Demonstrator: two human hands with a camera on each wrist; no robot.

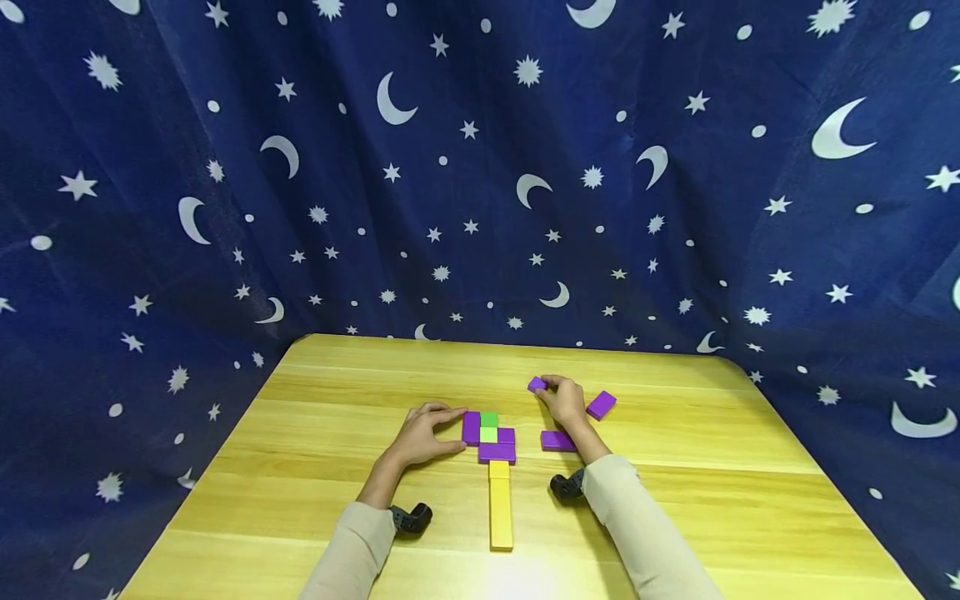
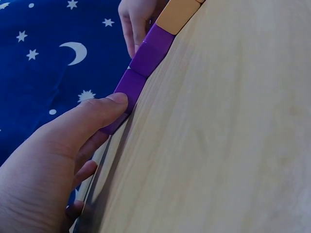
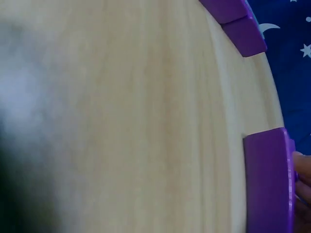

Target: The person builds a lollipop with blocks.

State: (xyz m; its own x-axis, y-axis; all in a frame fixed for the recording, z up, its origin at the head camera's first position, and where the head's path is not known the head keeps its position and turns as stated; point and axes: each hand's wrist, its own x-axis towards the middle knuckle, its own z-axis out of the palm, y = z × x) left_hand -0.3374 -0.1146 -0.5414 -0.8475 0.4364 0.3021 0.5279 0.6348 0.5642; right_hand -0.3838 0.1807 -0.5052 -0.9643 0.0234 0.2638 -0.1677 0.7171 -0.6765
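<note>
In the head view, my left hand (image 1: 423, 437) pinches a purple block (image 1: 471, 428) lengthwise, index finger at its far end and thumb at its near end. That block stands at the left of a flat cluster with a green block (image 1: 489, 419), a lime block (image 1: 489, 435), a small purple block (image 1: 507, 435) and a wider purple block (image 1: 497, 452). Farther right, my right hand (image 1: 564, 402) holds a loose purple block (image 1: 536, 384) between thumb and index finger. In the left wrist view, the left thumb (image 2: 117, 98) presses the purple block's end.
A short yellow block (image 1: 498, 470) and a long yellow block (image 1: 501, 512) run from the cluster toward me. Two loose purple blocks lie near my right forearm, one block (image 1: 557, 442) partly beneath it, another block (image 1: 602, 405) beyond. A star-patterned curtain (image 1: 480, 183) hangs behind the wooden table (image 1: 300, 467).
</note>
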